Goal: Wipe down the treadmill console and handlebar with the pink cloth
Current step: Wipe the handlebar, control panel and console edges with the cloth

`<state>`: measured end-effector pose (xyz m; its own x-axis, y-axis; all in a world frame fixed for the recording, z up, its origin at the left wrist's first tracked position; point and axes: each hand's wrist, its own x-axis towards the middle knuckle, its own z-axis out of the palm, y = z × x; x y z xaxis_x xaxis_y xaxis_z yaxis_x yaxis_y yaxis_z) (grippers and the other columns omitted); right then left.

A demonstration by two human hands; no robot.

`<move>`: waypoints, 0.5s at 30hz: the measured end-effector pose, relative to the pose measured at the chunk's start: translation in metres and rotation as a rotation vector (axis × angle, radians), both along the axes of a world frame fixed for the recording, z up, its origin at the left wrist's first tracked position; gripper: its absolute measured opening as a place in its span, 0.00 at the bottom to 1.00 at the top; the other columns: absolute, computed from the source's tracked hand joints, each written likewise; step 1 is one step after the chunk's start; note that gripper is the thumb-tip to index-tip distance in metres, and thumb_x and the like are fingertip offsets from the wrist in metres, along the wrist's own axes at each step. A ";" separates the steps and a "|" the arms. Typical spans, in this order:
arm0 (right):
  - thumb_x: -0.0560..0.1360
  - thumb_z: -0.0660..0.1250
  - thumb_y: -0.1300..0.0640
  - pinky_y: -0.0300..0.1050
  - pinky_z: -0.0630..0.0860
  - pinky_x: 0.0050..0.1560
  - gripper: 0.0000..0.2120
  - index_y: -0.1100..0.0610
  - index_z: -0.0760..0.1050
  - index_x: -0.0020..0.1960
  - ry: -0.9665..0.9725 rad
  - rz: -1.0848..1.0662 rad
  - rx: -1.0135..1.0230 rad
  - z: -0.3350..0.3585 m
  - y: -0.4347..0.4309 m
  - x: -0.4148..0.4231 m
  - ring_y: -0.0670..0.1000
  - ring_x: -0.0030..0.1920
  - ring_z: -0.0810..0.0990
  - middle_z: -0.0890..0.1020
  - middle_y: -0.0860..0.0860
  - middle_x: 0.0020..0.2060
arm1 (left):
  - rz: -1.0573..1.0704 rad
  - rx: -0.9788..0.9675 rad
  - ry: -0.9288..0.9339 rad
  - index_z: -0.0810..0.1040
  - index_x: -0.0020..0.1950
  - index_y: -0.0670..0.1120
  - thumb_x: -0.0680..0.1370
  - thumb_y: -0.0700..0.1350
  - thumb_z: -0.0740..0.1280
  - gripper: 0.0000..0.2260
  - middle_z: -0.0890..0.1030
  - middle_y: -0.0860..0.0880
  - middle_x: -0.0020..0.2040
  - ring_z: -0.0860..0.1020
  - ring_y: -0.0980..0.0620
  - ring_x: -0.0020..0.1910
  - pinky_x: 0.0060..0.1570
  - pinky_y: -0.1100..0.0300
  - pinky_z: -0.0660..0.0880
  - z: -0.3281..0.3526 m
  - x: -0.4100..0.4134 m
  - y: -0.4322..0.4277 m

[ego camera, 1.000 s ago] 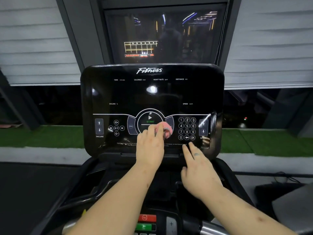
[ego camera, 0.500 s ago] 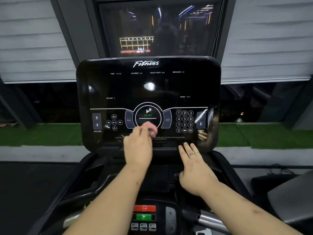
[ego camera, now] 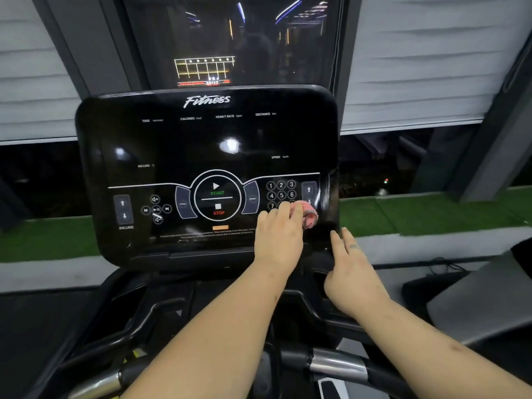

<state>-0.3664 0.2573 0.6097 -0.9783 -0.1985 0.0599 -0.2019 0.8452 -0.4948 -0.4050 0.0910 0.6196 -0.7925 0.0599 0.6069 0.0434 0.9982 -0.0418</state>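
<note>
**Cloth at the console's lower right**

The left hand (ego camera: 277,240) grips the pink cloth (ego camera: 309,217) against the console (ego camera: 201,145), over the number keys. Most of the wide panel lies to its left. The right hand (ego camera: 354,272), fingers straight, rests at the console's corner just beside it.

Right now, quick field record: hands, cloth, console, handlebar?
left hand: grips the bunched pink cloth, pressing it on the console
pink cloth: lower right of the console, just right of the number keypad
right hand: fingers straight, at the console's lower right corner; contact unclear
console: glossy black, display dark
handlebar: near the bottom edge, no hand on it
</note>
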 end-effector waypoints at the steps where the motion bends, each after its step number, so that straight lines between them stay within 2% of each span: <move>1: 0.74 0.61 0.65 0.51 0.64 0.76 0.42 0.54 0.46 0.83 -0.005 -0.001 0.009 0.000 0.005 -0.002 0.54 0.81 0.53 0.45 0.52 0.82 | -0.010 -0.003 -0.002 0.77 0.67 0.46 0.75 0.45 0.73 0.20 0.78 0.48 0.51 0.78 0.47 0.42 0.45 0.51 0.71 0.001 -0.003 0.006; 6: 0.73 0.60 0.66 0.50 0.68 0.73 0.44 0.52 0.44 0.83 -0.080 0.028 -0.001 0.000 0.014 -0.006 0.51 0.81 0.53 0.41 0.47 0.82 | -0.115 -0.086 -0.033 0.78 0.65 0.46 0.75 0.43 0.69 0.17 0.78 0.48 0.49 0.77 0.46 0.43 0.46 0.50 0.70 -0.016 0.000 0.028; 10: 0.73 0.59 0.66 0.49 0.64 0.75 0.43 0.52 0.44 0.83 -0.086 0.064 -0.006 -0.001 0.008 -0.007 0.50 0.81 0.52 0.42 0.45 0.82 | -0.152 -0.142 -0.041 0.78 0.65 0.46 0.75 0.42 0.64 0.18 0.78 0.48 0.49 0.77 0.46 0.44 0.49 0.49 0.71 -0.014 0.002 0.027; 13: 0.74 0.60 0.65 0.48 0.68 0.71 0.43 0.51 0.44 0.83 -0.099 0.040 0.003 -0.003 0.006 -0.006 0.51 0.80 0.57 0.41 0.44 0.82 | -0.151 -0.190 -0.095 0.80 0.60 0.48 0.75 0.42 0.58 0.18 0.79 0.48 0.48 0.77 0.44 0.46 0.50 0.48 0.69 0.001 0.007 0.005; 15: 0.74 0.59 0.65 0.47 0.70 0.68 0.43 0.50 0.44 0.83 -0.103 0.030 0.002 -0.002 0.006 -0.007 0.50 0.79 0.58 0.40 0.42 0.82 | -0.138 -0.195 -0.104 0.81 0.60 0.48 0.74 0.41 0.59 0.18 0.79 0.48 0.49 0.77 0.43 0.45 0.48 0.47 0.68 0.001 0.017 -0.026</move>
<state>-0.3729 0.2636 0.6081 -0.9728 -0.2278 -0.0410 -0.1752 0.8404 -0.5128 -0.3881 0.0647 0.6204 -0.8264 0.2797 0.4887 0.1930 0.9560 -0.2207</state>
